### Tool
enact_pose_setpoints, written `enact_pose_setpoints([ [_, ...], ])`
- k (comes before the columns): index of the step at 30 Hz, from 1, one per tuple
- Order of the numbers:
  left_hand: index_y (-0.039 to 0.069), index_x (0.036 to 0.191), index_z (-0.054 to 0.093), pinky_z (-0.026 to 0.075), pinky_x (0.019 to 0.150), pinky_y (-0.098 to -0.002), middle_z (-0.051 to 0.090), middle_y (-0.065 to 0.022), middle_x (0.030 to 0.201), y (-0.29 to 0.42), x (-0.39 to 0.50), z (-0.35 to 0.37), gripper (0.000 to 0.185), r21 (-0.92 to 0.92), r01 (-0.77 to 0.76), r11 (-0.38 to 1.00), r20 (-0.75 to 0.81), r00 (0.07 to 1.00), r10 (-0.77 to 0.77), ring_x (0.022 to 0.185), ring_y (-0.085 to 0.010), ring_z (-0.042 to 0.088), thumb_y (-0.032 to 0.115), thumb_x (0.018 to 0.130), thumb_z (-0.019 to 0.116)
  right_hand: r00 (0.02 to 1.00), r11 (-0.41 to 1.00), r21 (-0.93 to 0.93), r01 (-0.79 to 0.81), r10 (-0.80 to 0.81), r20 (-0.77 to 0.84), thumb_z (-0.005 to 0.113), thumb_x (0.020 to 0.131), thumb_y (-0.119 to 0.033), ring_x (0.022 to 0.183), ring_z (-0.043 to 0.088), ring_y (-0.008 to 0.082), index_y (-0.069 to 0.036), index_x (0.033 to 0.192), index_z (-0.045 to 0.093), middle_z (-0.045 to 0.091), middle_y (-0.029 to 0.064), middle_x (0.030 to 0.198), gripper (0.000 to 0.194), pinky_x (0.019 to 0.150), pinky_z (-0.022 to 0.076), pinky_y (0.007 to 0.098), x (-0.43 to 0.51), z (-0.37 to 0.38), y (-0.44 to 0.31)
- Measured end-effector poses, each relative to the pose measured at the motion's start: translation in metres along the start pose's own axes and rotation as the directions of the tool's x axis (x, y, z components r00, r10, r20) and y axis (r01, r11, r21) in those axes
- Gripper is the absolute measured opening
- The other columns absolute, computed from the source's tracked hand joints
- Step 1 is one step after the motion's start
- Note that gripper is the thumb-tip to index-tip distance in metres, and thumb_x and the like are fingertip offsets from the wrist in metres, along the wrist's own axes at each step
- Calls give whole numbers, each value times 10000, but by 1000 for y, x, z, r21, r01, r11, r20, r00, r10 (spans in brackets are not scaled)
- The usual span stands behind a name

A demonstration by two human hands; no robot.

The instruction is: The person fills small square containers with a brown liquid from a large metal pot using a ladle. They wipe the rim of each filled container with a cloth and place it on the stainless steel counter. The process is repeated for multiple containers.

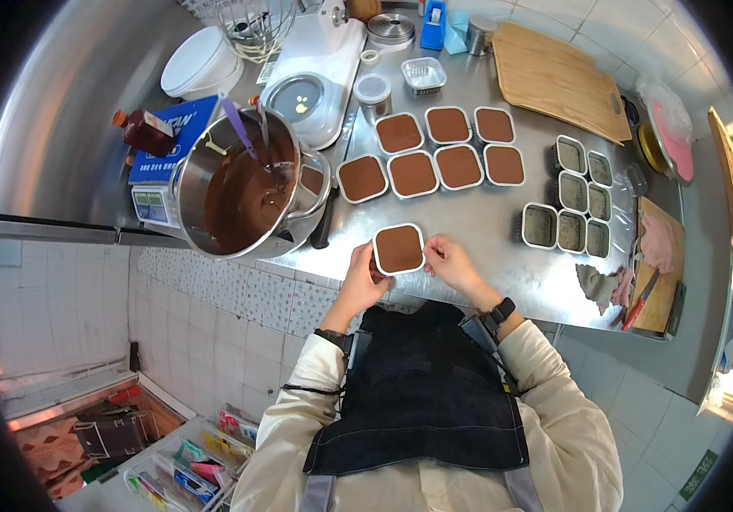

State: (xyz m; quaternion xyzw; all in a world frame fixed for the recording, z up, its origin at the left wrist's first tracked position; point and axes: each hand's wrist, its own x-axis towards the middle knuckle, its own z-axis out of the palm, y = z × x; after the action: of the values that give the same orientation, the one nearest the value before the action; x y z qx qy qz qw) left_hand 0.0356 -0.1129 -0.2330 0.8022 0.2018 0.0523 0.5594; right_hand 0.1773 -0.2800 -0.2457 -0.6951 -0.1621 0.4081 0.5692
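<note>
A square white-rimmed tub filled level with smooth brown chocolate mixture (pixel 399 249) is at the front edge of the steel table. My left hand (pixel 364 276) grips its left side and lower left corner, with the thumb below the rim. At its right edge, the curled fingers of my right hand (pixel 448 261) touch the rim. Several matching filled tubs (pixel 413 174) stand behind it in two rows. To the left is a large steel pot (pixel 248 185) of melted chocolate mixture, a purple-handled spatula (pixel 236 121) leaning inside.
Several tubs with greyish contents (pixel 572 192) stand at the right. A black handle (pixel 322 224) lies beside the pot. Behind are a stand mixer (pixel 315 70), an empty foil tub (pixel 423 75) and a wooden board (pixel 555 80). A red-handled knife (pixel 639 304) and cloths (pixel 599 285) lie at the right.
</note>
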Motion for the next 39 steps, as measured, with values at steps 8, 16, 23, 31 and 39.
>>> enact_pose_setpoints([
  [8, 57, 1053, 514, 469, 675, -225, 569, 4, 846, -8, -2, -13, 161, -362, 223, 905, 38, 974, -225, 757, -77, 564, 195, 995, 456, 999, 998, 48, -52, 51, 12, 519, 957, -144, 620, 585, 100, -13, 927, 532, 574, 26, 732, 136, 532, 480, 238, -3, 2, -5],
  [16, 49, 925, 519, 441, 570, -222, 554, 12, 712, -5, 7, -11, 121, -231, 228, 946, 14, 973, -231, 624, -62, 538, 164, 961, 524, 998, 995, 76, -58, 59, -12, 525, 954, -136, 619, 586, 102, -9, 930, 529, 576, 29, 730, 130, 542, 476, 237, -6, 6, -6],
  [23, 23, 920, 520, 461, 565, -256, 603, -40, 703, -8, 9, -12, 140, -36, 211, 977, -18, 977, -212, 601, -101, 573, 160, 946, 530, 997, 994, 81, -68, 70, -19, 526, 953, -136, 622, 588, 104, -4, 930, 530, 578, 31, 730, 134, 546, 477, 237, -5, 7, -7],
  [31, 28, 919, 517, 476, 564, -278, 593, -52, 682, -7, 4, -23, 172, 47, 293, 955, -86, 954, -288, 577, -125, 573, 183, 967, 459, 998, 995, 80, -55, 55, -3, 523, 954, -139, 621, 604, 113, 12, 937, 538, 589, 45, 726, 153, 530, 503, 245, 6, 7, -9],
  [39, 37, 854, 484, 407, 530, -266, 484, -26, 605, 4, -23, -49, 227, -97, 306, 947, -98, 944, -315, 536, -115, 479, 193, 989, 389, 998, 992, 114, -55, 54, 13, 528, 945, -135, 631, 625, 130, 30, 931, 552, 593, 57, 737, 167, 550, 543, 267, 35, 19, -24],
])
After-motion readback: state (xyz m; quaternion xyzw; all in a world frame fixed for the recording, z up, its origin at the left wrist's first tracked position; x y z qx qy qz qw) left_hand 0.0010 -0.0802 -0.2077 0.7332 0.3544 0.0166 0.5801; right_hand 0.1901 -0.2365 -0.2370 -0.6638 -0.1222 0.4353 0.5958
